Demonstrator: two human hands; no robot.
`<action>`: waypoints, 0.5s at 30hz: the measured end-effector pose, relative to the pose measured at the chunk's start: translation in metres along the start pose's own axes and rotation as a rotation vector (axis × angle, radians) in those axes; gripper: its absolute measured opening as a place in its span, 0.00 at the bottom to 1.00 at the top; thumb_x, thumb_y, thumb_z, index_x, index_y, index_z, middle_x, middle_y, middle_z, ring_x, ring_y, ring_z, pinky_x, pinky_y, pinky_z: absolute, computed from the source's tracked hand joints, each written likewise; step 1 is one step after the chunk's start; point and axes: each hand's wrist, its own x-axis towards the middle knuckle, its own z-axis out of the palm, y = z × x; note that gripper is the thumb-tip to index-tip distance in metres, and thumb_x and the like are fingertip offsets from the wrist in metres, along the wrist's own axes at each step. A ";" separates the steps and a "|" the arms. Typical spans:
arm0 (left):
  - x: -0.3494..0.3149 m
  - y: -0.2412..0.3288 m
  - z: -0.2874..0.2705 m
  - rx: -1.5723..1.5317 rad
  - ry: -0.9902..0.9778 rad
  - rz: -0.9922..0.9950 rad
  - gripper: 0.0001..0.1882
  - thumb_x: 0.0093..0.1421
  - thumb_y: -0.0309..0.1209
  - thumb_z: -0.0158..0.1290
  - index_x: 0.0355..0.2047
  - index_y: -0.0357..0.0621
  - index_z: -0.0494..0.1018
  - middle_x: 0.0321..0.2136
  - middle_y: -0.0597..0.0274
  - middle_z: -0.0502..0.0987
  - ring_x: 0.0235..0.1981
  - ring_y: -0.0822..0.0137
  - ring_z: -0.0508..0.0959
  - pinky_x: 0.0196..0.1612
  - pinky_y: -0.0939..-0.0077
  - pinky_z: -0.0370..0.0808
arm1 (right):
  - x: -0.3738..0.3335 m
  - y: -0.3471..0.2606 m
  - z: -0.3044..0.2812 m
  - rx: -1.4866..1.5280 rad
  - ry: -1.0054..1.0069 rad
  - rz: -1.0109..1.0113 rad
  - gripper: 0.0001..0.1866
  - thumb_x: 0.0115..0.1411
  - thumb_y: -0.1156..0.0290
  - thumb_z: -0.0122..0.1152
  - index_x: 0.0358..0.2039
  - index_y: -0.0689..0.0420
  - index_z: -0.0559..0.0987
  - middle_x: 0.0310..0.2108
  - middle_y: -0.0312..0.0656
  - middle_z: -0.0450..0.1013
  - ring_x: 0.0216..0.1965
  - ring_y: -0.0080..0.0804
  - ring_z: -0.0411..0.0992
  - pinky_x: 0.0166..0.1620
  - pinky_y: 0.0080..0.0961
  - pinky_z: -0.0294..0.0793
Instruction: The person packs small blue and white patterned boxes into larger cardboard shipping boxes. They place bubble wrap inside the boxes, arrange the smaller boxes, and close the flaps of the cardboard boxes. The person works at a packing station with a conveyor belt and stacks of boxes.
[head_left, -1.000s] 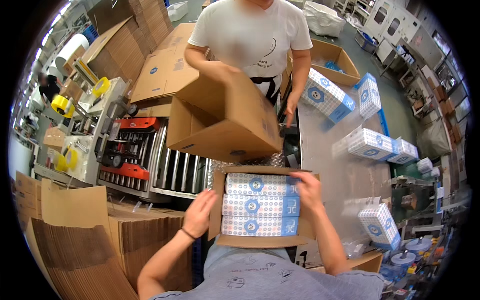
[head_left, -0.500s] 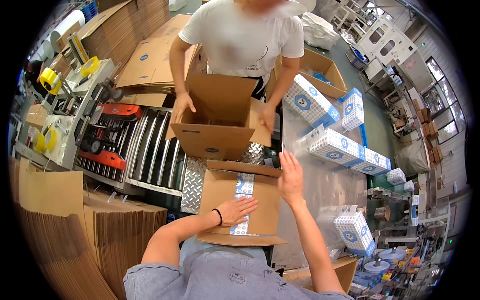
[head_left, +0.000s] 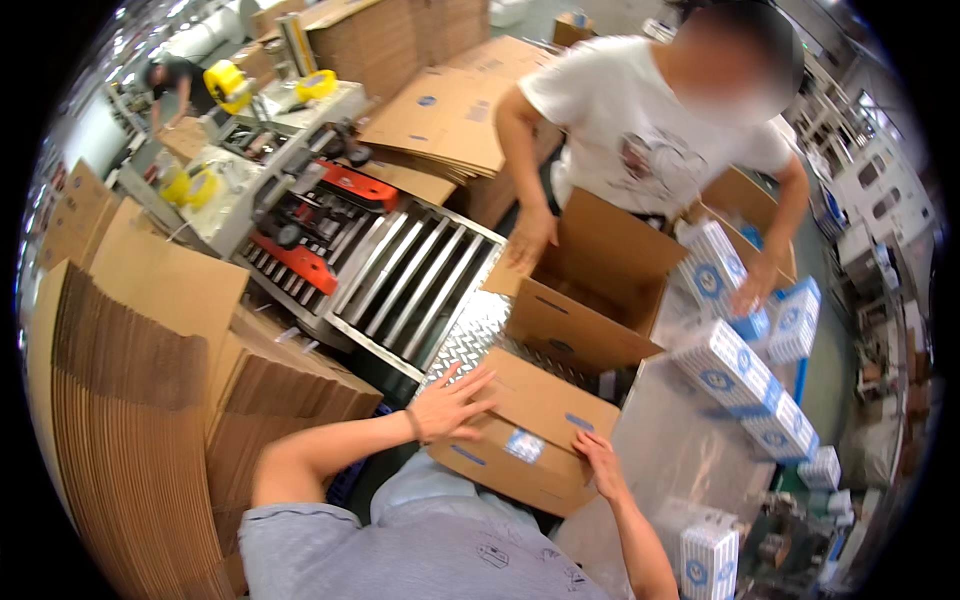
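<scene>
In front of my body a brown cardboard carton (head_left: 552,397) has its long flaps folded inward. Through the gap between them shows a white-and-blue printed package (head_left: 524,445). My left hand (head_left: 455,404) has its fingers spread at the carton's left edge. At the right edge, my right hand (head_left: 598,463) touches the flap with fingers stretched out. Just beyond stands an open carton (head_left: 587,325), its flaps up. The co-worker's hand (head_left: 533,238) rests by its left flap, and their other hand (head_left: 757,288) reaches to a white-and-blue box (head_left: 712,268).
More white-and-blue boxes (head_left: 728,367) lie on the metal table (head_left: 640,440) at the right. A roller conveyor (head_left: 412,285) with a taping machine (head_left: 300,215) is on the left. Stacks of flat cardboard (head_left: 130,430) stand at the near left.
The view has turned. My carton's long flaps now cover most of the printed packages. My left hand has moved to the left edge, my right onto the right flap. A co-worker's hand left their carton.
</scene>
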 end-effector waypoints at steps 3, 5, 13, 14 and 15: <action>0.030 -0.028 0.112 -0.388 0.263 -0.351 0.35 0.66 0.51 0.50 0.70 0.56 0.57 0.71 0.40 0.48 0.72 0.40 0.45 0.71 0.44 0.48 | 0.000 -0.002 0.032 -0.176 0.434 0.170 0.24 0.73 0.62 0.38 0.63 0.63 0.67 0.61 0.52 0.67 0.64 0.51 0.60 0.67 0.45 0.53; 0.035 -0.026 0.123 -0.631 0.316 -0.436 0.33 0.68 0.49 0.47 0.70 0.57 0.56 0.71 0.39 0.49 0.72 0.41 0.48 0.71 0.49 0.49 | -0.013 0.006 0.072 -0.281 0.681 0.275 0.27 0.73 0.62 0.37 0.66 0.64 0.59 0.64 0.57 0.60 0.65 0.53 0.58 0.68 0.46 0.50; 0.026 -0.133 0.059 -1.044 0.102 -0.369 0.30 0.73 0.42 0.41 0.71 0.47 0.52 0.70 0.53 0.57 0.70 0.57 0.57 0.71 0.67 0.54 | 0.030 -0.036 0.184 0.475 0.839 0.433 0.36 0.75 0.47 0.34 0.70 0.62 0.49 0.70 0.55 0.50 0.66 0.47 0.58 0.65 0.40 0.58; 0.031 -0.158 0.054 -1.000 0.130 -0.338 0.30 0.73 0.44 0.41 0.71 0.50 0.53 0.69 0.52 0.59 0.69 0.55 0.60 0.69 0.66 0.57 | 0.046 -0.044 0.204 0.530 0.863 0.396 0.36 0.75 0.48 0.33 0.71 0.62 0.46 0.71 0.55 0.48 0.66 0.46 0.57 0.65 0.40 0.58; 0.031 -0.184 0.038 -0.935 0.107 -0.366 0.30 0.72 0.46 0.41 0.71 0.52 0.53 0.66 0.50 0.63 0.66 0.53 0.64 0.68 0.65 0.61 | 0.067 -0.049 0.226 0.574 0.862 0.431 0.36 0.75 0.48 0.33 0.71 0.62 0.44 0.70 0.56 0.49 0.67 0.47 0.57 0.66 0.40 0.58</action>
